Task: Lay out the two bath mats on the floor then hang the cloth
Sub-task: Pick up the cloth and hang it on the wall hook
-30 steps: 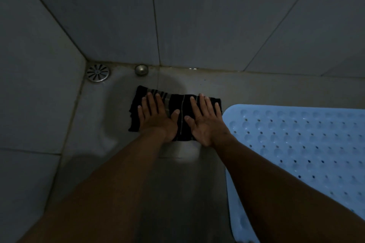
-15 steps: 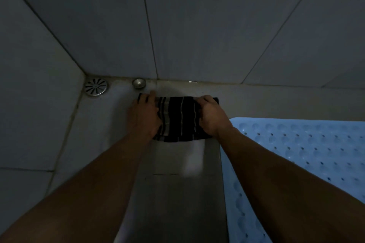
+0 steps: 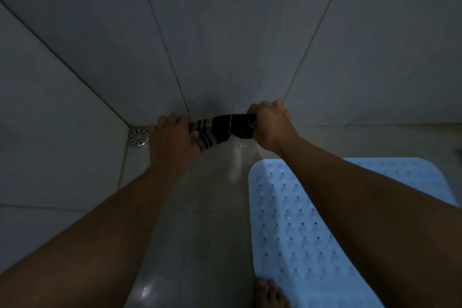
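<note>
Head view: we see both arms stretched forward, left hand (image 3: 172, 141) and right hand (image 3: 271, 125) with fingers clenched on the striped cloth (image 3: 221, 130) between them.

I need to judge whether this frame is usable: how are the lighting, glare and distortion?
Head view: dim and bluish, with the striped cloth nearly black between left hand and right hand; small glare patches on the wet floor; wide-angle bending of wall tile lines; the blue mat is the brightest area.
</note>
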Action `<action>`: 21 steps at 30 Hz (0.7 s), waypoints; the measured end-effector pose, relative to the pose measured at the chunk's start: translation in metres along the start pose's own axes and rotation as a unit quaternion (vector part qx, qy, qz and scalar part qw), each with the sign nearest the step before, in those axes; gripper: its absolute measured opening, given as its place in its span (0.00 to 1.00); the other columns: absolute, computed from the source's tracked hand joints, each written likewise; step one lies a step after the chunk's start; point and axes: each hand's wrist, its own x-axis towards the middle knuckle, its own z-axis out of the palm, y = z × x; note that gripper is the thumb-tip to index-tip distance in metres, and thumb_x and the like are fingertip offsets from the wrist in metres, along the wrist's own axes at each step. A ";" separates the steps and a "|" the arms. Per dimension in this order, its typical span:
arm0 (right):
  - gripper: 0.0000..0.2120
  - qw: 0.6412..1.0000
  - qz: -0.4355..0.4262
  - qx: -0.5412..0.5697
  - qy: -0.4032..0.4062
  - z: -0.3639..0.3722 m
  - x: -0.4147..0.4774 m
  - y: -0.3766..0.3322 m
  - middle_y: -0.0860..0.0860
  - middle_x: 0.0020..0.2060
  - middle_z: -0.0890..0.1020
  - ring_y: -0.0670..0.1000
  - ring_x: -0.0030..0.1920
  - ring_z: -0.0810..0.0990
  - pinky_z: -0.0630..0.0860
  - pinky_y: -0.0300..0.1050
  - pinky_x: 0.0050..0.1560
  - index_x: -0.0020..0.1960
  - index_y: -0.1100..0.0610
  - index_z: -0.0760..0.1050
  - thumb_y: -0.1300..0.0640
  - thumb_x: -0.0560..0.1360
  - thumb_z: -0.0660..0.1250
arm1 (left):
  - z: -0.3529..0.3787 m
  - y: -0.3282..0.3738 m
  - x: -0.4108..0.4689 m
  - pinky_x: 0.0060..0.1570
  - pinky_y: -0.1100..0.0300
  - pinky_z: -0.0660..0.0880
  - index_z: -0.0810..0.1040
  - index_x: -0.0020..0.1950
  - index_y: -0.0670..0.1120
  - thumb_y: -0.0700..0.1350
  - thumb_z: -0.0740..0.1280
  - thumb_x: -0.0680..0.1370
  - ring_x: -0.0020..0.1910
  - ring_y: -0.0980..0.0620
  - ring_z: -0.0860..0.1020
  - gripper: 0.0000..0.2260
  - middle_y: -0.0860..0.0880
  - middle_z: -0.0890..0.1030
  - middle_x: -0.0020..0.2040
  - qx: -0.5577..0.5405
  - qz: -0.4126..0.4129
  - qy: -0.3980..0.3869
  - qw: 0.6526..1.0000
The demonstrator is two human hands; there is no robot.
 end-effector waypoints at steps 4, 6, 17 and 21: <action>0.13 0.999 0.018 0.008 0.030 -0.113 -0.018 -0.018 0.52 0.53 0.77 0.58 0.60 0.66 0.56 0.48 0.50 0.58 0.53 0.76 0.63 0.76 0.63 | -0.111 0.042 0.007 0.53 0.50 0.61 0.77 0.55 0.45 0.45 0.67 0.76 0.57 0.41 0.70 0.09 0.45 0.78 0.54 -0.073 -0.008 0.039 0.997; 0.10 0.998 0.022 0.022 0.045 -0.168 -0.029 -0.027 0.51 0.49 0.78 0.57 0.60 0.65 0.58 0.49 0.51 0.56 0.53 0.76 0.62 0.77 0.62 | -0.169 0.060 0.012 0.52 0.51 0.61 0.72 0.52 0.50 0.42 0.67 0.75 0.54 0.43 0.71 0.08 0.50 0.76 0.45 -0.140 -0.022 0.045 0.989; 0.04 0.994 0.038 0.092 0.044 -0.453 -0.093 -0.076 0.51 0.49 0.79 0.57 0.62 0.66 0.59 0.51 0.56 0.51 0.47 0.75 0.55 0.79 0.63 | -0.460 0.126 0.042 0.44 0.58 0.75 0.78 0.48 0.53 0.46 0.76 0.74 0.46 0.50 0.80 0.09 0.52 0.82 0.46 -0.329 -0.008 0.017 0.944; 0.04 0.991 0.067 0.113 0.037 -0.552 -0.126 -0.093 0.51 0.51 0.80 0.57 0.60 0.75 0.69 0.53 0.60 0.46 0.45 0.73 0.51 0.76 0.68 | -0.564 0.152 0.050 0.50 0.53 0.80 0.81 0.46 0.52 0.43 0.81 0.68 0.46 0.47 0.83 0.13 0.47 0.84 0.46 -0.390 -0.019 -0.036 0.920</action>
